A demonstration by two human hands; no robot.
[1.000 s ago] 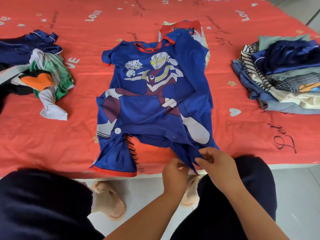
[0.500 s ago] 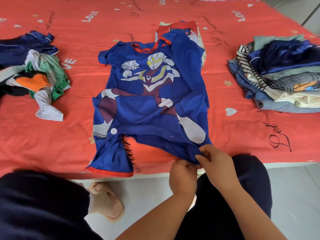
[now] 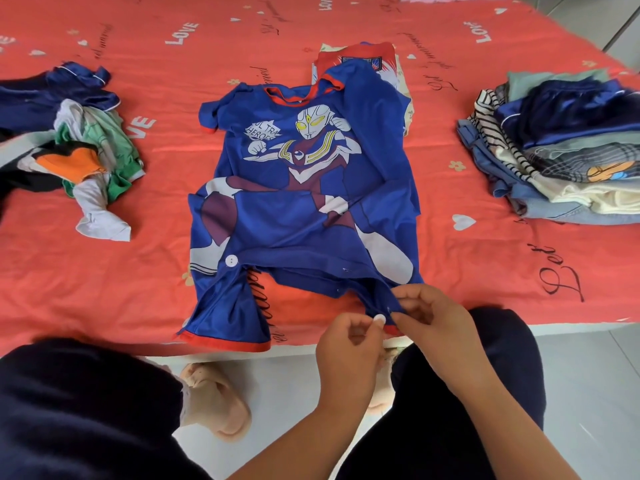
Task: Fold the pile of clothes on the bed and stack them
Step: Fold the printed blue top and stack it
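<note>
Lying flat on the bed (image 3: 485,271), the blue printed garment (image 3: 304,209) reaches from the middle to the near edge. The left hand (image 3: 349,344) and right hand (image 3: 433,320) both pinch its near right leg hem, fingers curled onto the cloth. A white snap (image 3: 379,319) shows at the left fingertips. The unfolded pile (image 3: 69,143) lies at the left and the folded stack (image 3: 561,157) at the right, both well apart from the hands.

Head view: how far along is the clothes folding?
Done: the folded stack of mixed clothes at right. In hand: the blue cartoon-print romper lies spread on the red bedsheet, left hand and right hand pinching one leg hem. Left: the crumpled pile of unfolded clothes at left.
</note>
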